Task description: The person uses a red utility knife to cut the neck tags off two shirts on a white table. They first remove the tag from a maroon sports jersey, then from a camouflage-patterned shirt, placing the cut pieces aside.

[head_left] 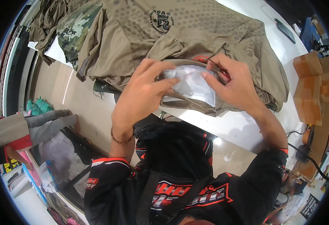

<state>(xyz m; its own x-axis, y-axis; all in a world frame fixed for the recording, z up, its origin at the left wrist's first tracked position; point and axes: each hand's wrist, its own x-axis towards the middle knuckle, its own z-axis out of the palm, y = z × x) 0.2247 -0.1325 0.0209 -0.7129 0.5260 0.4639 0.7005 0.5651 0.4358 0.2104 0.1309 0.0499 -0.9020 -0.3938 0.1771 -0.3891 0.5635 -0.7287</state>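
Here, the person leans over a white table point(243, 127) with both hands at the neck of a tan shirt point(194, 37) that lies on top of a pile of the same kind. The left hand point(142, 93) comes in from the lower left, a beaded bracelet point(120, 141) on its wrist, and its fingers point(164, 84) are curled narrow around the white lining point(194, 84) inside the collar, pinching the cloth between thumb and fingertips. The right hand point(234, 84) sits just beside it on the other side of the collar; its fingers are also closed narrow, holding a small thin tool point(216, 67) against the red label at the collar's edge (what kind of tool I cannot tell, it is mostly hidden by the hand). The two hands are near each other but do not touch.

A round dark print shows on the chest of the shirt further up the pile. To the upper left lies a camouflage garment point(74, 30), partly under the tan ones. At the right edge of the table stand brown cardboard boxes point(312, 88), and a dark flat phone point(285, 30) lies near the far right corner. Down to the left, off the table, is a heap of grey and pink cloth point(48, 127).
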